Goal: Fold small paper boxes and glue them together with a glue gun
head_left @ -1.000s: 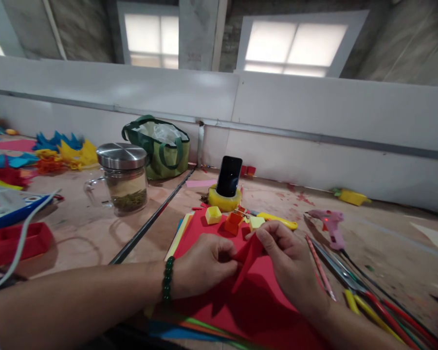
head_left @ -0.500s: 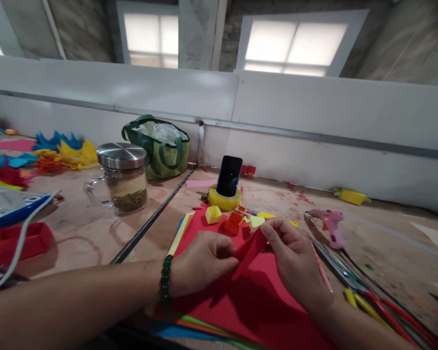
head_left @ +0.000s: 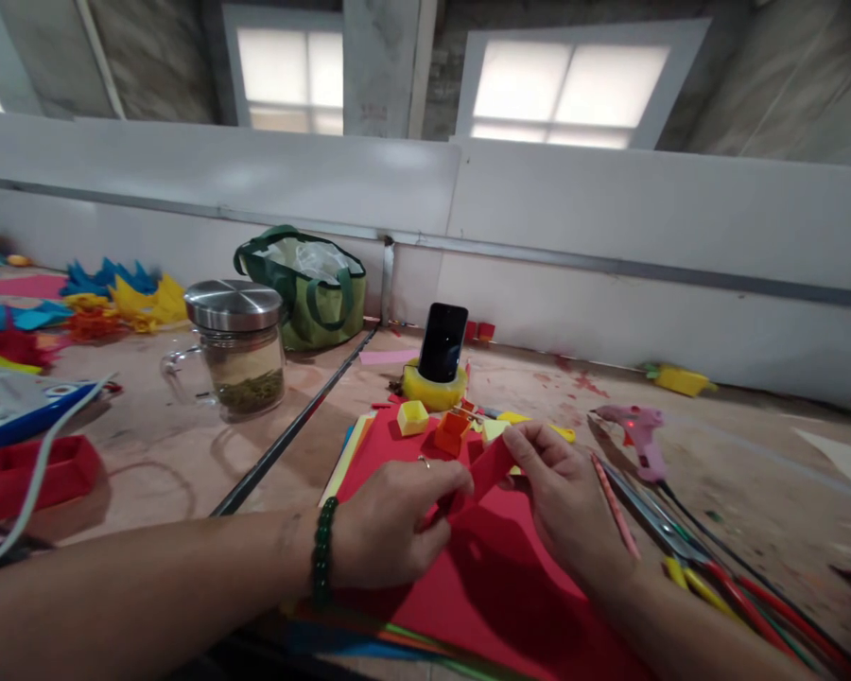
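At the near edge of the bench [head_left: 148, 463], both hands are engaged on one red paper strip [head_left: 483, 473], held just above a large red sheet [head_left: 496, 596] that lies flat on a stack of coloured sheets. The left hand [head_left: 390, 525] has its fingers closed in a pinch grip on the strip's lower end; a dark bead bracelet [head_left: 321, 566] sits at that wrist. The right hand [head_left: 564, 497] pinches the upper end, grip closed on the paper between thumb and forefinger.

Progress, as a judgement: the strip appears partly folded, a crease running its length, but it has not taken any box shape. Three small paper boxes, one yellow [head_left: 412, 417], one orange [head_left: 452, 433] and one pale [head_left: 494, 430], stand finished just beyond the hands, so several pieces look complete and this one is at an early folding stage. The pink glue gun [head_left: 638, 437] lies to the right, well apart, untouched; scissors [head_left: 652, 515] and pencils lie beside the right wrist.

Compared with half a second ago, the left forefinger has extended forward over the strip, where it was curled under before. The strip now lies lower and narrower between the hands. The right hand has shifted slightly left. Jar [head_left: 241, 345], phone [head_left: 442, 342] and green bag [head_left: 304, 284] are unchanged.
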A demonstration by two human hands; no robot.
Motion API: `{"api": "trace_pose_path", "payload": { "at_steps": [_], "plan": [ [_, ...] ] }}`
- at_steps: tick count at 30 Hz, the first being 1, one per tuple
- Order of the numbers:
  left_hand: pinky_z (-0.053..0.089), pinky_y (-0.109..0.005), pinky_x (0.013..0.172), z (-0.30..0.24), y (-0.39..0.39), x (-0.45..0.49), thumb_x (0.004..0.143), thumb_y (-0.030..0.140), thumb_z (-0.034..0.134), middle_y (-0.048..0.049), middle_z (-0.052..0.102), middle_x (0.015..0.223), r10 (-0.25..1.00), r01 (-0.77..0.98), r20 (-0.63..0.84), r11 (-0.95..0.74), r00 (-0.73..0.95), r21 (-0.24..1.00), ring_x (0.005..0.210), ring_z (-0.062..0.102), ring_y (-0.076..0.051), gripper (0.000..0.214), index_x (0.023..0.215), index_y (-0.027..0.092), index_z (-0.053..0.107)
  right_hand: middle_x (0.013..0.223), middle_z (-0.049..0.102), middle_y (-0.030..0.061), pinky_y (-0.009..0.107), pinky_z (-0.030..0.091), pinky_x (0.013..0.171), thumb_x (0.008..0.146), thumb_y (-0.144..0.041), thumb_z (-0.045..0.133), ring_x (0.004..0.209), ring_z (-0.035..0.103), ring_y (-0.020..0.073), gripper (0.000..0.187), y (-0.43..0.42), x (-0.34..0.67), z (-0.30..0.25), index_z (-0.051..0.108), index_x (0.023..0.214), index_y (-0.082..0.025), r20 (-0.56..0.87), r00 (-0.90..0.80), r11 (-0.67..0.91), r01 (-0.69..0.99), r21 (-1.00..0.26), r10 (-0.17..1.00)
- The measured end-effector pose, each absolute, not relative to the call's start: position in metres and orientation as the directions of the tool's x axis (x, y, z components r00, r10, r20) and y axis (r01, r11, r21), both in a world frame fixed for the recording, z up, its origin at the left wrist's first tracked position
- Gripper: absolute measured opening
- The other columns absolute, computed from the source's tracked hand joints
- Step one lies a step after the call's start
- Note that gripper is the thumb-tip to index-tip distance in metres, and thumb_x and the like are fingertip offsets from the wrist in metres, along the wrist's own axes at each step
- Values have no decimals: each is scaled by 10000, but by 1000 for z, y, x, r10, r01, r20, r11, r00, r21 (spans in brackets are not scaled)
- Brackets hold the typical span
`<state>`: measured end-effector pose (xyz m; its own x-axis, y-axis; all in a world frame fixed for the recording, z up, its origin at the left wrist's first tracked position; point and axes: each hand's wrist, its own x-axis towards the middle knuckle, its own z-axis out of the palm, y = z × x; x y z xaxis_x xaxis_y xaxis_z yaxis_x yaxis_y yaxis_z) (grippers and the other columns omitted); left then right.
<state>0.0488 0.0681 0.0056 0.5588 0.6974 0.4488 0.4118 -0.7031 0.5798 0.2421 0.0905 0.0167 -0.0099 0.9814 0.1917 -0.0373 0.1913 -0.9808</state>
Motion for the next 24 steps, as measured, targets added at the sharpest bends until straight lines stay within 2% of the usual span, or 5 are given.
{"api": "trace_pose_path", "payload": {
  "at_steps": [6,12,20,22,24],
  "plan": [
    [440,-268,635,4,68,47,704,60,507,-48,673,889,655,399,505,-750,562,528,644,566,-157,726,1405,206,391,682,574,-6,228,486,524,774,-500,696,597,528,120,338,89,240,17,584,779,-181,180,-5,180,-26,-983,984],
    [429,-270,601,8,69,45,722,76,494,-84,666,824,610,377,488,-783,625,496,650,571,-175,457,1143,148,655,684,579,-4,213,488,513,779,-505,687,594,518,113,340,92,241,14,581,773,-181,183,-11,183,-26,-983,983],
    [435,-263,672,10,73,48,835,321,634,-32,636,752,757,328,490,-639,433,696,699,562,-150,167,769,167,617,723,562,-18,207,506,523,742,-499,726,637,520,116,331,90,241,13,610,777,-191,172,31,174,-76,-982,985],
    [430,-250,652,9,77,48,858,264,598,-12,612,738,794,281,502,-596,343,752,681,554,-135,98,894,174,614,745,552,-16,211,518,548,764,-482,713,657,518,118,306,89,241,12,608,790,-196,200,34,202,-82,-976,979],
    [438,-246,629,10,81,48,846,256,602,3,595,730,847,164,444,-501,292,850,662,576,-133,246,1073,168,572,738,534,-17,218,519,552,775,-481,700,649,511,120,301,86,241,13,598,781,-198,232,46,234,-65,-970,972]
  ]
}}
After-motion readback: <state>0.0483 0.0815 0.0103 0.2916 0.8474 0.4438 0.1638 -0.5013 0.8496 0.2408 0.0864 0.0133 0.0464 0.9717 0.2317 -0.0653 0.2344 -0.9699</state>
